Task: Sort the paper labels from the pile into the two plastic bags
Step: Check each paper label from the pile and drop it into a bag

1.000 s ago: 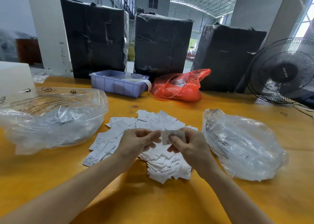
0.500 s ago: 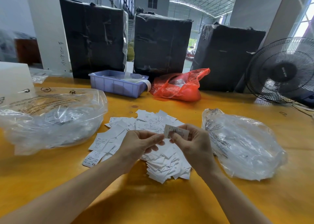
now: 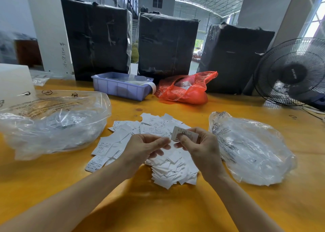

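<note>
One small white paper label [image 3: 184, 135] was up off the table, printed face toward the camera, dark lines of text too fine to read, a big "S" just showing at its lower left corner. The right hand [image 3: 198, 149] pinched it, thumb across the front, fingers curled behind. Below sat the pile of labels [image 3: 158, 143], a loose white heap, some blank side up; one near slip at the front left read "XS". The left hand [image 3: 146, 147] hovered just beside, fingers loosely bent, holding nothing, its fingertips close to the label's edge. The left plastic bag [image 3: 52, 124] carried printed symbols and faint text; the right plastic bag [image 3: 251, 149] lay near the pinching hand on the yellow table [image 3: 158, 209].
</note>
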The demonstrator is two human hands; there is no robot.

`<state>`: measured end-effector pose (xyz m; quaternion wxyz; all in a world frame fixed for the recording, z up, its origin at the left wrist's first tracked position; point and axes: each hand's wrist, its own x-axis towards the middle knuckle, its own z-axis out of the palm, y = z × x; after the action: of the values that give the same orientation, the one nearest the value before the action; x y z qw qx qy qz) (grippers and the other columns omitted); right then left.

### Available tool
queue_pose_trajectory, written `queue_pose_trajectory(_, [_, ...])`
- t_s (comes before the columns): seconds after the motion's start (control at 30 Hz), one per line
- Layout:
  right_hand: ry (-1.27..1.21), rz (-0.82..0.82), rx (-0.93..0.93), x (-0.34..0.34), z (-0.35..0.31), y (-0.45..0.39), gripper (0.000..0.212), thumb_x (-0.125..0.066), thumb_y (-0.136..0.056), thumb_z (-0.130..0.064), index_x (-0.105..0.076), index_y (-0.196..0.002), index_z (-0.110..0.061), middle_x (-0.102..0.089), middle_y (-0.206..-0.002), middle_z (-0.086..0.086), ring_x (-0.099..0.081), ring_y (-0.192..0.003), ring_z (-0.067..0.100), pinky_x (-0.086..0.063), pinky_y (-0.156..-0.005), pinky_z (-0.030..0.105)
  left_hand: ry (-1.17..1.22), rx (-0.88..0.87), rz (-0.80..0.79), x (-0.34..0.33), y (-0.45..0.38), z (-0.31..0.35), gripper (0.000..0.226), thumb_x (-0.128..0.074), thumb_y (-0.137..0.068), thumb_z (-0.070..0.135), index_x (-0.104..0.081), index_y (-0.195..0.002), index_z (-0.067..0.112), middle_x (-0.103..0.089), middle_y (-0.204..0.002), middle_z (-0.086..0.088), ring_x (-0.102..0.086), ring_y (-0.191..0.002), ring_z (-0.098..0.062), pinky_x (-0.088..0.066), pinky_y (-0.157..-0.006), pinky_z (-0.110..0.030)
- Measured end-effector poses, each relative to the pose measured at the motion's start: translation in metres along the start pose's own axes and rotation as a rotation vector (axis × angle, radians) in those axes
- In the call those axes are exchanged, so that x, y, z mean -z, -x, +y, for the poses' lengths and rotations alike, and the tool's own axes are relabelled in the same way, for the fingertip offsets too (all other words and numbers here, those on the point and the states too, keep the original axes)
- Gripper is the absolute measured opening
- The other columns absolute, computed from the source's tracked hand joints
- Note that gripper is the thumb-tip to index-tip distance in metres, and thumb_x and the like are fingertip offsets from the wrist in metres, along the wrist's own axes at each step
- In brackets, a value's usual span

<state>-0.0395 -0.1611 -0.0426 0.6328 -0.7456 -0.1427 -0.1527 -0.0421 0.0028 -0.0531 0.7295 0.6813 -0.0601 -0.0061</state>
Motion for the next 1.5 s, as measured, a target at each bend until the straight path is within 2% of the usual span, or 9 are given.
queue_pose_trajectory(0.13, [-0.058,-0.016,-0.02,0.0,-0.003,0.001,0.006,-0.065,-0.084,0.001,-0.064,-0.081,-0.004,-0.071,-0.072,0.006,-0.069,-0.061,0.015,-0.049,-0.054,0.015,0.003,-0.004,-0.016,0.0,0.001,0.0,0.032,-0.073,-0.062,0.036,-0.077,-0.082,0.011,-0.074,-0.076,-0.004,-0.059,-0.057,-0.007,-0.044,-0.05,-0.015])
queue_pose_trajectory(0.5, [-0.064,-0.102,-0.159,0.003,-0.004,-0.001,0.002,-0.067,-0.083,-0.002,-0.066,-0.084,0.0,-0.07,-0.072,0.012,-0.068,-0.058,0.017,-0.05,-0.054,0.02,0.007,-0.014,0.01,0.0,0.0,0.0,0.026,-0.071,-0.064,0.033,-0.077,-0.079,0.012,-0.073,-0.071,-0.003,-0.058,-0.054,-0.005,-0.043,-0.048,-0.013])
queue_pose_trajectory(0.67, [0.079,-0.314,-0.309,0.007,-0.002,-0.003,0.005,-0.058,-0.091,-0.004,-0.062,-0.089,-0.003,-0.058,-0.071,0.012,-0.056,-0.056,0.015,-0.045,-0.058,0.029,-0.055,-0.035,0.032,0.0,0.001,0.0,0.025,-0.071,-0.062,0.031,-0.076,-0.079,0.014,-0.072,-0.067,0.0,-0.059,-0.054,-0.005,-0.044,-0.051,-0.014])
queue_pose_trajectory(0.8, [0.103,-0.462,-0.378,0.009,-0.001,-0.002,0.019,-0.058,-0.09,-0.001,-0.053,-0.108,-0.005,-0.056,-0.081,0.01,-0.051,-0.06,0.013,-0.044,-0.055,0.024,-0.091,-0.023,0.045,0.0,0.0,-0.001,0.021,-0.074,-0.067,0.027,-0.075,-0.08,0.011,-0.073,-0.07,-0.004,-0.06,-0.058,-0.009,-0.045,-0.055,-0.018])
queue_pose_trajectory(0.93, [0.108,-0.345,-0.282,0.005,0.0,-0.001,0.04,-0.075,-0.076,-0.002,-0.054,-0.108,-0.01,-0.066,-0.074,0.012,-0.058,-0.055,0.01,-0.047,-0.053,0.02,-0.059,0.003,0.049,-0.004,0.001,-0.005,0.012,-0.073,-0.076,0.013,-0.075,-0.083,0.004,-0.073,-0.077,-0.014,-0.064,-0.064,-0.019,-0.049,-0.055,-0.023])
queue_pose_trajectory(1.17, [0.25,-0.15,0.04,-0.01,0.007,0.005,0.01,-0.061,-0.091,-0.012,-0.069,-0.097,-0.01,-0.067,-0.071,0.005,-0.06,-0.057,0.009,-0.05,-0.056,0.021,0.258,0.107,0.201,-0.009,0.001,-0.002,0.027,-0.075,-0.06,0.023,-0.075,-0.082,0.006,-0.072,-0.071,-0.005,-0.067,-0.065,-0.013,-0.054,-0.058,-0.021])
queue_pose_trajectory(1.27, [0.366,-0.187,0.112,-0.018,0.007,0.01,0.022,-0.054,-0.095,-0.024,-0.067,-0.101,-0.007,-0.066,-0.082,0.008,-0.062,-0.071,0.019,-0.049,-0.062,0.029,0.36,0.13,0.255,-0.011,0.001,0.0,0.028,-0.077,-0.057,0.024,-0.075,-0.079,0.008,-0.073,-0.079,-0.009,-0.068,-0.073,-0.02,-0.055,-0.068,-0.029])
queue_pose_trajectory(1.37, [0.412,-0.335,0.133,-0.023,0.004,0.013,0.027,-0.059,-0.091,-0.035,-0.061,-0.113,-0.019,-0.061,-0.095,0.002,-0.062,-0.079,0.014,-0.051,-0.071,0.027,0.457,0.14,0.271,-0.014,0.003,0.003,0.031,-0.077,-0.056,0.022,-0.075,-0.083,0.007,-0.074,-0.082,-0.009,-0.07,-0.073,-0.02,-0.054,-0.058,-0.026])
queue_pose_trajectory(1.5, [0.288,-0.293,0.095,-0.025,0.006,0.015,0.026,-0.066,-0.086,-0.008,-0.063,-0.111,-0.014,-0.066,-0.09,0.006,-0.066,-0.075,0.017,-0.056,-0.072,0.035,0.507,0.167,0.268,-0.019,0.005,0.003,0.036,-0.076,-0.059,0.021,-0.072,-0.09,0.003,-0.071,-0.078,-0.011,-0.069,-0.063,-0.02,-0.052,-0.046,-0.024])
